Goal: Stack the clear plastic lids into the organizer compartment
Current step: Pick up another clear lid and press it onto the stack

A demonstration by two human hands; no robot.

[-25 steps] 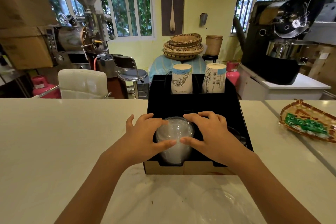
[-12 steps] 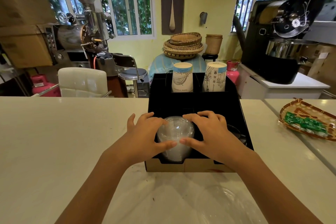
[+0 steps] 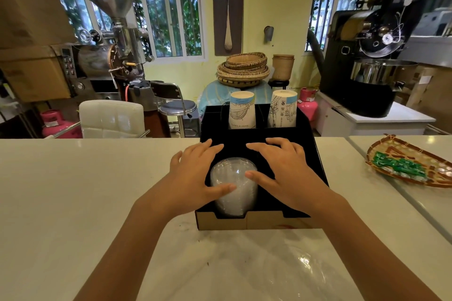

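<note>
A stack of clear plastic lids lies on its side in the front left compartment of the black organizer, which has a brown cardboard front wall. My left hand is against the stack's left side and my right hand against its right side. Both thumbs rest on top of the lids. The fingers of both hands are spread and stretched forward over the black insert, past the stack. Neither hand closes around the lids.
Two stacks of printed paper cups stand in the organizer's rear slots. A woven basket with green packets sits on the counter at the right. Crumpled clear plastic wrap lies near the white counter's front edge.
My fingers, earlier curled over the top of the lid stack, have straightened and spread forward past it. The stack stays in its compartment. The camera has moved closer.
</note>
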